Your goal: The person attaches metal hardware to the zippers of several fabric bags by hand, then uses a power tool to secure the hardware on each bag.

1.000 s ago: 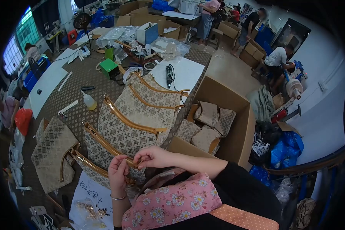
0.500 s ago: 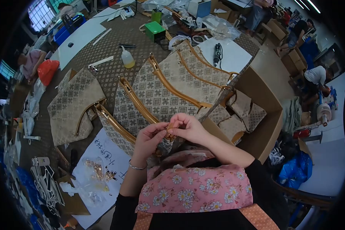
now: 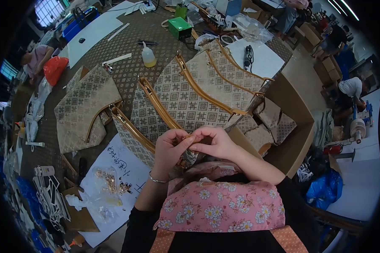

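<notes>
My left hand [image 3: 171, 148] and my right hand [image 3: 215, 142] meet in front of my apron, thumbs and fingers pinched together. Between the fingertips shows a small tan-and-gold bag fitting [image 3: 188, 137], mostly hidden by the fingers. Just below the hands is part of a patterned bag with gold metal [image 3: 183, 162]. Closest to my left hand lies a beige handbag with a tan-trimmed zip edge [image 3: 133, 134]. Beyond the hands, more beige patterned handbags [image 3: 190, 101] with tan trim overlap one another on the table.
An open carton [image 3: 300, 145] at right holds patterned bags. At left lie another handbag [image 3: 86, 107] and a plastic bag of gold hardware [image 3: 105, 179] on white paper. A glue bottle [image 3: 148, 57], green box [image 3: 179, 28] and black power tool [image 3: 248, 58] stand farther back. Other people work around the room.
The view has shifted slightly, so the table things appear farther right. My fingers have closed in tighter around the small fitting, and my left hand has turned, covering more of it.
</notes>
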Demonstrator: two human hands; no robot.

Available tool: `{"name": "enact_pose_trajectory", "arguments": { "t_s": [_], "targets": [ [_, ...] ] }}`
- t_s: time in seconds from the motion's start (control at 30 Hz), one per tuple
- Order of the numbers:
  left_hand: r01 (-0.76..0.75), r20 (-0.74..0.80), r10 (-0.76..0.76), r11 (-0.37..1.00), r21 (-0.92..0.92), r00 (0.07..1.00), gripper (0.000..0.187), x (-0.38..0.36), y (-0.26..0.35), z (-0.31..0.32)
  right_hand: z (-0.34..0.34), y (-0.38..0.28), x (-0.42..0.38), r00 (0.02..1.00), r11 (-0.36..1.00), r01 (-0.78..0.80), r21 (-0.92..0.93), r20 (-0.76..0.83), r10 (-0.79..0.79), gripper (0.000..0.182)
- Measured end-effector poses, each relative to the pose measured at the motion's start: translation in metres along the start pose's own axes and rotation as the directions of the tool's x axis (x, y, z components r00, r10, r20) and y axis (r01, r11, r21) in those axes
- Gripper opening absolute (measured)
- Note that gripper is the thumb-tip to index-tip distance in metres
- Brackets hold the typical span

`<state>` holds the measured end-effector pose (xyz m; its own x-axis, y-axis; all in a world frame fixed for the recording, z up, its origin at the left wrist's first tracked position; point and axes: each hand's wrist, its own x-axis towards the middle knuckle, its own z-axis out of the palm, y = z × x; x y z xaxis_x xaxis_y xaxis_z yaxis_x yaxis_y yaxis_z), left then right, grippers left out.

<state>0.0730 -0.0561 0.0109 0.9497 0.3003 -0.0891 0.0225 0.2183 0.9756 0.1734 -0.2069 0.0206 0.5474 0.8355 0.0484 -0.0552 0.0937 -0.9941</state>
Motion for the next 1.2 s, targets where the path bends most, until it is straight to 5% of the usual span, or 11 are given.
{"name": "enact_pose_trajectory", "arguments": {
  "t_s": [0.03,0.3,0.37,0.47,0.53,0.7,0.77,0.83,1.0,1.2],
  "targets": [
    [-0.002,0.009,0.003,0.999,-0.034,1.0,0.009,0.0,0.0,0.0,-0.002,0.0,0.001,0.999,0.985,0.035,-0.168,0.01,-0.033,0.011],
    [0.129,0.136,-0.122,0.991,-0.044,0.983,0.014,-0.001,0.03,-0.011,-0.006,-0.004,0.004,0.997,0.964,0.051,-0.262,0.062,-0.036,0.01],
    [0.031,0.12,-0.057,0.977,0.211,0.991,0.016,0.001,0.021,-0.018,-0.006,-0.002,0.005,0.997,0.964,0.044,-0.261,0.077,-0.025,0.011],
    [0.011,0.054,-0.024,0.973,0.23,0.998,0.012,-0.004,0.023,-0.013,-0.007,0.001,0.008,0.987,0.977,-0.025,-0.214,0.148,0.058,0.012],
    [-0.047,0.037,0.037,0.949,0.313,0.999,0.013,-0.006,0.026,-0.009,-0.005,0.009,0.012,0.989,0.988,0.139,-0.073,0.062,-0.135,0.014],
    [-0.129,-0.011,0.15,0.887,0.443,0.989,0.013,-0.008,0.024,0.0,-0.012,0.011,0.014,0.987,0.987,0.087,-0.133,0.145,-0.067,0.018],
    [-0.169,-0.063,0.21,0.903,0.395,0.976,0.012,-0.007,0.016,-0.003,-0.013,0.014,0.015,0.979,0.992,0.082,-0.092,0.194,-0.063,0.017],
    [-0.138,-0.077,0.183,0.906,0.4,0.98,0.012,-0.009,0.019,-0.001,-0.016,0.014,0.016,0.962,0.996,-0.09,0.012,0.258,0.084,0.015],
    [-0.12,-0.091,0.17,0.907,0.403,0.981,0.011,-0.011,0.017,0.0,-0.011,0.015,0.014,0.979,0.999,-0.028,-0.019,0.201,0.031,0.01],
    [0.06,-0.05,-0.058,0.998,0.032,0.997,0.009,-0.011,0.023,-0.001,-0.002,0.011,0.007,0.995,1.0,0.014,0.013,0.096,-0.016,0.008]
  ]
}}
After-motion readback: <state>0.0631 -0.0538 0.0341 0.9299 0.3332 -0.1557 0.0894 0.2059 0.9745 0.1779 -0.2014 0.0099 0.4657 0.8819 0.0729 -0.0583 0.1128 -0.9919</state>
